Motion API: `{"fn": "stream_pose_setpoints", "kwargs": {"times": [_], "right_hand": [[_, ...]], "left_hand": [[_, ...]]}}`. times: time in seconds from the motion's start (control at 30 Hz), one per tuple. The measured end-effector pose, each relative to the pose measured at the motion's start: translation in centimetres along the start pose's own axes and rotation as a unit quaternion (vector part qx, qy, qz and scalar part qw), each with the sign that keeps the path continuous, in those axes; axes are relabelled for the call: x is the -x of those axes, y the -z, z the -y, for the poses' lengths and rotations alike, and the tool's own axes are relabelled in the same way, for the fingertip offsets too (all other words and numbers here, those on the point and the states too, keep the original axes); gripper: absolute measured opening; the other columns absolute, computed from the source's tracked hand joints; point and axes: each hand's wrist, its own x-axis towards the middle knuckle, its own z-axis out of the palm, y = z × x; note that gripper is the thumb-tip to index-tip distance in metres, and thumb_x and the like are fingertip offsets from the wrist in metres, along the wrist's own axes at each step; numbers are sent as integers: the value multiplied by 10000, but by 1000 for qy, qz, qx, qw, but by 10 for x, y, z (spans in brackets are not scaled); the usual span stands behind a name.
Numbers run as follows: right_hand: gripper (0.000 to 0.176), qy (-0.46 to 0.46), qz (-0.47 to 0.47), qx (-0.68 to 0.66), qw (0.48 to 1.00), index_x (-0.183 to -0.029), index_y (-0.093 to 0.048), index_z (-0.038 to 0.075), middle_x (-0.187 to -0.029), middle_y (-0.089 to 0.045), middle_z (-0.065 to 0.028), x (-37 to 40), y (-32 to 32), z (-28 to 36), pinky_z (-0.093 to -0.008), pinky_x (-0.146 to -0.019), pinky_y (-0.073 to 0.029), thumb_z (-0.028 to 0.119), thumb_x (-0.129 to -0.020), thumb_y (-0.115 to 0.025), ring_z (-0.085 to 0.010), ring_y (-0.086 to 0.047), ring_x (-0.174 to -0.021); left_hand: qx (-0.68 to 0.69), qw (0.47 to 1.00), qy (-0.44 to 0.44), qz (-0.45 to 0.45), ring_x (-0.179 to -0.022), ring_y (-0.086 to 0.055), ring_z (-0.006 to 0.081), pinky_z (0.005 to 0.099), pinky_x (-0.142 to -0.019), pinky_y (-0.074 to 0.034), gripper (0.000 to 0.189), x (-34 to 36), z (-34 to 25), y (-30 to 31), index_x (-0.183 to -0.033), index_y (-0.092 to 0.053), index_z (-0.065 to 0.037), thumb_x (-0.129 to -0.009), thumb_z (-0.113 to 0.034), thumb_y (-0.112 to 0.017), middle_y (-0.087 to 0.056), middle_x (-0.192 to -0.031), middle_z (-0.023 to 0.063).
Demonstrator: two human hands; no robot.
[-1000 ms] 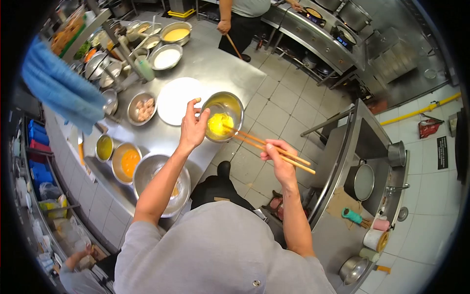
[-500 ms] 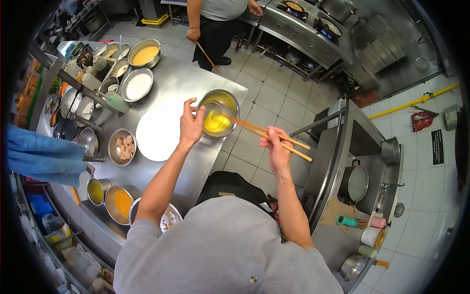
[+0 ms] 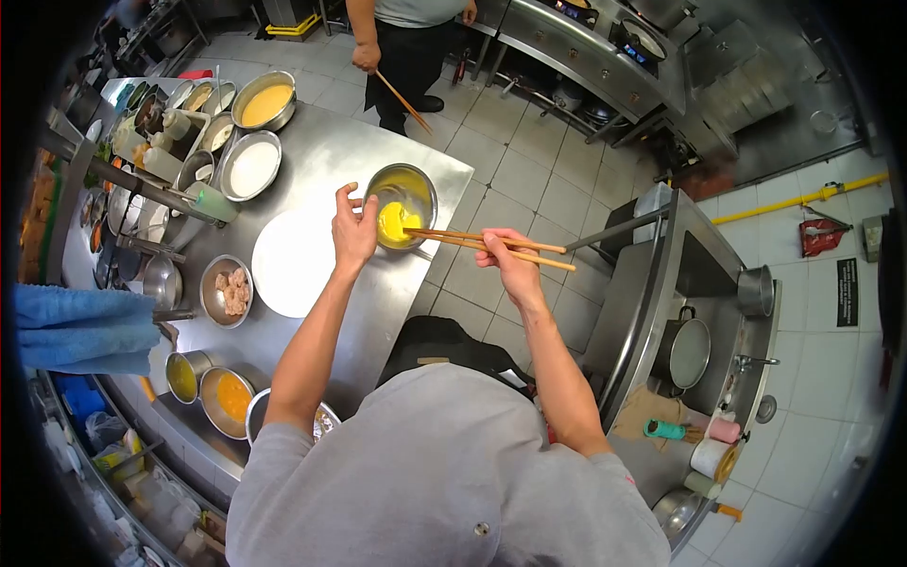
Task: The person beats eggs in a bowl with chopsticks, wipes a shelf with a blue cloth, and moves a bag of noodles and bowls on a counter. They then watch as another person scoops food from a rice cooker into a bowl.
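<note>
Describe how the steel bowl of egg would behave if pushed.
The small round steel bowl would probably slide on the polished steel table. Its rounded sides may tip; the left hand grips its rim. The yellow egg likely sloshes.

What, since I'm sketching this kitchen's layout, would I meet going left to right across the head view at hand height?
Blue towel → bowl of meat pieces → white plate → left hand → egg bowl it holds → right hand gripping chopsticks → large pot → small pot.
</note>
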Motion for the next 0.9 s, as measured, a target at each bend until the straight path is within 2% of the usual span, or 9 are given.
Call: {"fn": "stream_pose_setpoints", "kwargs": {"times": [0.03, 0.17, 0.27, 0.4, 0.53, 0.7, 0.77, 0.87, 0.9], "right_hand": [[217, -9, 27, 13, 1000, -1080, -644, -38, -906, -675, -120, -1, -2, 4, -263, -641, -576, 148, -972, -615, -138, -662, -705], [201, 31, -27, -47, 998, -1058, -659, -30, -886, -677, -108, -5, -4, 16, -256, -648, -573, 144, -963, -626, -132, -660, -705], [205, 26, 4, 66, 997, -1057, -662, -27, -887, -675, -97, -19, 9, 3, -255, -645, -570, 151, -961, -630, -130, -656, -705], [214, 34, -19, -37, 999, -1068, -656, -31, -886, -668, -83, -18, 11, 1, -245, -643, -562, 152, -957, -636, -122, -648, -707], [219, -4, 5, -34, 999, -1081, -657, -29, -888, -664, -84, -25, 16, -19, -252, -644, -569, 151, -957, -636, -119, -645, -719], [220, -7, 26, -57, 998, -1087, -658, -21, -889, -662, -84, -20, 19, -26, -258, -653, -576, 155, -955, -641, -116, -644, -737], [219, 11, 2, -97, 995, -1089, -660, -16, -891, -663, -81, -10, 27, -14, -258, -650, -578, 156, -954, -641, -115, -644, -730], [227, 62, -61, -106, 991, -1088, -661, 3, -880, -668, -75, 22, 87, 6, -277, -633, -584, 180, -945, -656, -118, -648, -695], [216, 81, -105, -97, 986, -1077, -661, 4, -874, -667, -68, 39, 117, 17, -269, -624, -580, 179, -951, -648, -114, -647, -690]], "left_hand": [[-9, 1000, -8, -6, -752, -664, 272, 381, -702, -512, 508, -2, 1, -1, -1324, -453, -7, -946, -318, -590, -650, -977, 224], [0, 999, 33, -23, -779, -658, 287, 395, -737, -507, 514, -11, 20, -4, -1319, -466, 0, -938, -322, -590, -647, -970, 222], [-26, 998, 43, -36, -796, -650, 300, 407, -763, -502, 522, -14, 27, -5, -1313, -471, 6, -931, -327, -596, -644, -972, 220], [-50, 995, 59, -61, -829, -640, 316, 413, -792, -497, 535, -20, 47, -9, -1304, -474, 13, -925, -339, -606, -636, -965, 216], [-69, 993, 66, -72, -882, -632, 329, 411, -824, -490, 535, -22, 54, -6, -1292, -482, 17, -926, -351, -614, -627, -974, 218], [-70, 992, 62, -83, -976, -621, 339, 416, -892, -482, 580, -25, 68, 2, -1332, -439, -1, -926, -362, -642, -601, -1148, 249], [-69, 990, -25, -118, -993, -625, 334, 408, -903, -484, 571, -31, 97, 7, -1333, -433, -9, -925, -341, -654, -606, -1147, 236], [-3, 980, -166, -112, -961, -602, 216, 354, -878, -485, 333, -37, 150, 26, -1251, -470, -27, -983, -199, -566, -604, -1073, 126], [24, 982, -152, -108, -905, -577, 188, 330, -858, -474, 292, -31, 146, 28, -1234, -473, -23, -988, -158, -550, -590, -1002, 87]]}}
